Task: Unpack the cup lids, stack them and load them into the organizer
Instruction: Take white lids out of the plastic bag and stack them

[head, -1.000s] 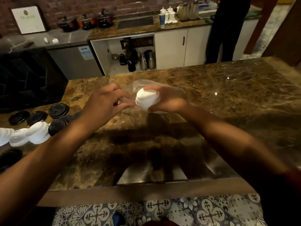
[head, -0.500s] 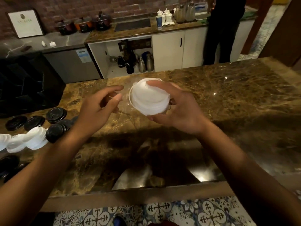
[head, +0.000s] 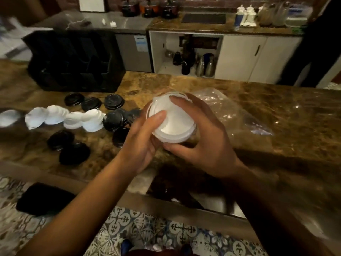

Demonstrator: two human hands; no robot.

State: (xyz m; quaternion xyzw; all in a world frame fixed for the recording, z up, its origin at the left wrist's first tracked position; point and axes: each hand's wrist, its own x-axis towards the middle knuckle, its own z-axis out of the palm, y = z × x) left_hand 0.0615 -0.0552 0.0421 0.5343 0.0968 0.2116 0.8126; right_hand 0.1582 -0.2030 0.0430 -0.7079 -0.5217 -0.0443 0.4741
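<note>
A stack of white cup lids (head: 172, 122) is held above the brown marble counter (head: 276, 115), its flat faces turned toward me. My right hand (head: 199, 143) grips the stack, fingers over the top rim and thumb under it. My left hand (head: 144, 143) cups the stack's left side with a fingertip pressed on the front lid. A row of white lids (head: 64, 117) lies on the counter to the left, with several loose black lids (head: 112, 121) around it. The black organizer (head: 73, 60) stands at the back left.
An empty clear plastic bag (head: 230, 109) lies on the counter just behind my right hand. A person in dark clothes (head: 313, 52) stands at the far right by the white cabinets. A dark object (head: 44, 198) sits on the patterned floor tiles below the counter edge.
My left hand has closed in from apart and now touches the lid stack. The stack is out of the bag, which lies behind it. The view has swung left, showing the organizer.
</note>
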